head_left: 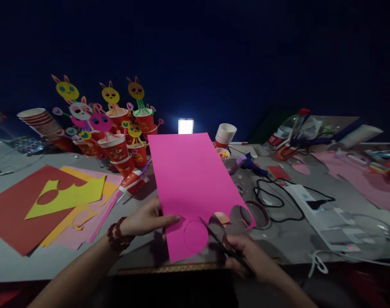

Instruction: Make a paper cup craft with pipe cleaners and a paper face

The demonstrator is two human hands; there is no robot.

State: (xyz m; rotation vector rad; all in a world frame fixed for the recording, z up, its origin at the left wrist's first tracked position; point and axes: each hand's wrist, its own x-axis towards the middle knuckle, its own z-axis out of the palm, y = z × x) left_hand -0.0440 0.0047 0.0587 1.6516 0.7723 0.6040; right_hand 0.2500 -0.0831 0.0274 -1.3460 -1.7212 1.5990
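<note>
My left hand (146,220) pinches the near left edge of a bright pink paper sheet (190,179) and holds it up above the table edge. A circle outline is drawn near the sheet's bottom, and round holes are cut from its lower right edge. My right hand (246,254) grips dark scissors (214,235) whose blades meet the sheet beside the drawn circle. A red bead bracelet (117,234) sits on my left wrist.
Red, yellow and pink paper sheets (54,201) lie at the left. Red paper cups with bunny faces on sticks (118,128) stand behind them. White cup stacks (225,133), a glue gun (254,167), black cables (278,201), a power strip (305,196) and a bottle (286,128) crowd the right.
</note>
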